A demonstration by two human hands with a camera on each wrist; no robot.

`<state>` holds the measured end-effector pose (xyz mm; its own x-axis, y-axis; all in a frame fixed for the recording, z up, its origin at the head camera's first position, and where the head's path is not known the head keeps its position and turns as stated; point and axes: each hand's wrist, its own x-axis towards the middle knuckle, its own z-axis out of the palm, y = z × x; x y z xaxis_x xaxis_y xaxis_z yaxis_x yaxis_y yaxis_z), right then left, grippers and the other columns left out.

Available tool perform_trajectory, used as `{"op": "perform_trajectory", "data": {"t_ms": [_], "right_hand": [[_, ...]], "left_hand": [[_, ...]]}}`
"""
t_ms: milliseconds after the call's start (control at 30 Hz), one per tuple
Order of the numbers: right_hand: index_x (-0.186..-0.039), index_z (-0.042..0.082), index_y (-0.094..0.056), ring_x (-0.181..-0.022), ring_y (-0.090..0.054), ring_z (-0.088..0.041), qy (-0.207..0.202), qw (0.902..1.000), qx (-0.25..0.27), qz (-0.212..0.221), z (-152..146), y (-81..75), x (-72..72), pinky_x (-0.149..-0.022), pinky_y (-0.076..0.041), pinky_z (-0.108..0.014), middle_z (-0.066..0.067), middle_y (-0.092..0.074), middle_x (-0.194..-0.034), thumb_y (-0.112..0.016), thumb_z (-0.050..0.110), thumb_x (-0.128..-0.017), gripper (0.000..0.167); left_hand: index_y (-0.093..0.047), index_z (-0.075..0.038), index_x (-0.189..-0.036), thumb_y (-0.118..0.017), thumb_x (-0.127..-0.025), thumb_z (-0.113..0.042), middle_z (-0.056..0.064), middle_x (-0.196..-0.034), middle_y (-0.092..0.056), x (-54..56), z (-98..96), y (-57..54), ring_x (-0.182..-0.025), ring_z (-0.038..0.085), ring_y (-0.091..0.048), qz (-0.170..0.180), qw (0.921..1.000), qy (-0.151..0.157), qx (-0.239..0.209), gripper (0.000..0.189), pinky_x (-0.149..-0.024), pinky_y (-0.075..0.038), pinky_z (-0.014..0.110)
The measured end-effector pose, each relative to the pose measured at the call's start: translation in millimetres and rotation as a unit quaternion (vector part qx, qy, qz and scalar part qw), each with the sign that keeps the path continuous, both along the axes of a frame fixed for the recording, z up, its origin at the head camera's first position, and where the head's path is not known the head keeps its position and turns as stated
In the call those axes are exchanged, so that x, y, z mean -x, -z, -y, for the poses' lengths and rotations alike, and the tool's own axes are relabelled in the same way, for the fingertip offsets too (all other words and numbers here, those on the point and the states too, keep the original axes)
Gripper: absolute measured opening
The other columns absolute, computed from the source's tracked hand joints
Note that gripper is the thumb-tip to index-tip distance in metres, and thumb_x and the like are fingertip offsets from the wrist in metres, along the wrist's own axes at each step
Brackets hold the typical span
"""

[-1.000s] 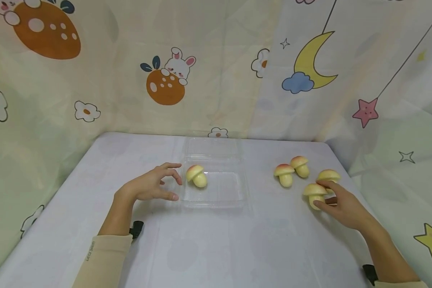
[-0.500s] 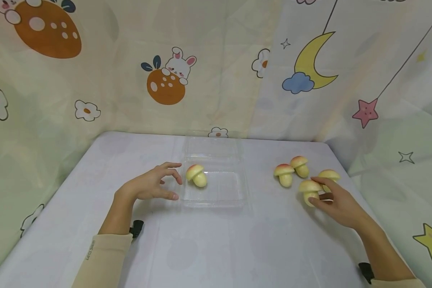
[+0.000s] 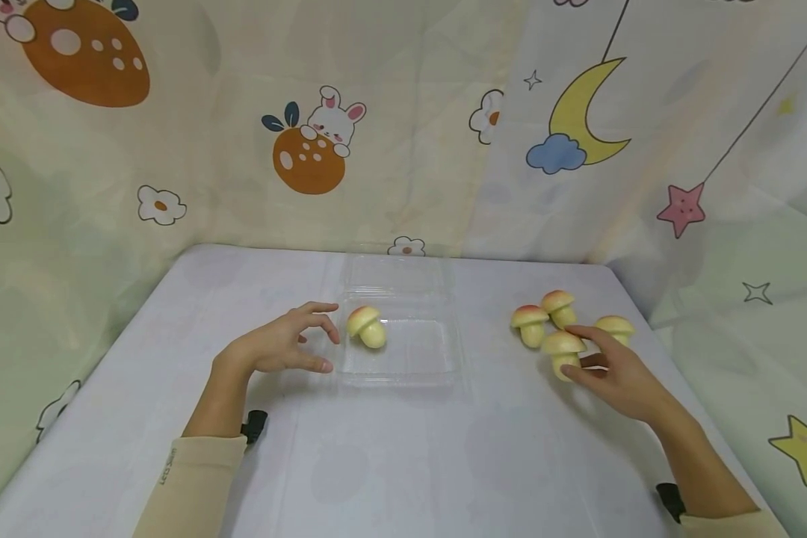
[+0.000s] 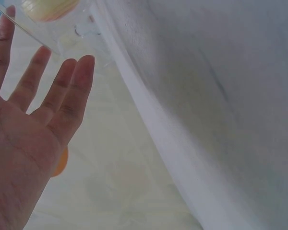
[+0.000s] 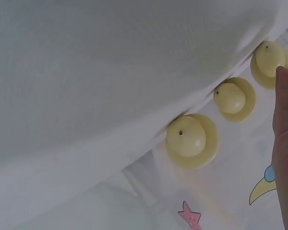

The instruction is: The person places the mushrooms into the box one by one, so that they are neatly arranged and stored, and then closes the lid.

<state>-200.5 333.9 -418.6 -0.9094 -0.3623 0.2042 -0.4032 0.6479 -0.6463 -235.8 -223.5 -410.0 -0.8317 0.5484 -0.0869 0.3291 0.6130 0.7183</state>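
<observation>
My right hand (image 3: 619, 377) pinches a pale yellow toy mushroom (image 3: 563, 344) between thumb and fingers at the right of the table. Beside it are two red-tinged mushrooms, a left one (image 3: 529, 326) and a rear one (image 3: 559, 308). Another yellow mushroom (image 3: 616, 327) is partly hidden behind the hand. The right wrist view has several mushroom undersides, one of them a mushroom (image 5: 193, 140) near the middle. My left hand (image 3: 285, 341), fingers spread and holding nothing, is by the left side of a clear plastic box (image 3: 420, 355). One mushroom (image 3: 368, 327) lies tilted in the box's left part.
The box's clear lid (image 3: 397, 273) stands open toward the back. A white cloth covers the table (image 3: 390, 463). Printed curtains (image 3: 403, 112) hang behind the table and along its sides.
My right hand has carried the pinched mushroom leftward, away from the rightmost mushroom and toward the two red-tinged ones. The left hand and the box have stayed in place.
</observation>
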Motion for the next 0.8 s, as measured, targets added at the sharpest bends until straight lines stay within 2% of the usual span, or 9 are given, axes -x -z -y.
{"op": "perform_trajectory", "data": {"t_ms": [300,533,800], "right_hand": [[-0.149,0.003,-0.044,-0.097,-0.072,-0.014,-0.009,0.9999,0.005,0.006,5,-0.9,3.4,-0.08,-0.059,-0.02,-0.015,-0.049,-0.146,-0.074,0.012,-0.096,0.061],[-0.15,0.003,-0.044,-0.098,-0.071,-0.012,-0.023,0.9995,0.015,0.014,11,0.3,6.9,-0.081,-0.059,-0.021,-0.016,-0.046,-0.152,-0.074,0.012,-0.096,0.062],[-0.149,0.007,-0.046,-0.099,-0.071,-0.02,-0.032,0.9988,0.034,0.018,19,1.1,11.9,-0.081,-0.06,-0.022,-0.011,-0.047,-0.15,-0.075,0.01,-0.095,0.062]], "left_hand": [[-0.068,-0.018,-0.115,-0.088,-0.082,-0.036,0.006,-0.168,-0.026,-0.4,-1.3,-0.9,-0.151,0.034,-0.027,0.003,1.0,-0.004,0.005,0.042,-0.109,-0.046,0.055],[-0.067,-0.018,-0.115,-0.087,-0.083,-0.037,0.006,-0.168,-0.026,0.8,-1.6,0.4,-0.15,0.035,-0.028,0.0,1.0,0.001,0.005,0.042,-0.108,-0.047,0.056],[-0.068,-0.018,-0.116,-0.088,-0.083,-0.035,0.005,-0.168,-0.026,0.8,-0.4,2.1,-0.151,0.032,-0.027,0.007,1.0,-0.005,0.002,0.043,-0.11,-0.046,0.055]]}}
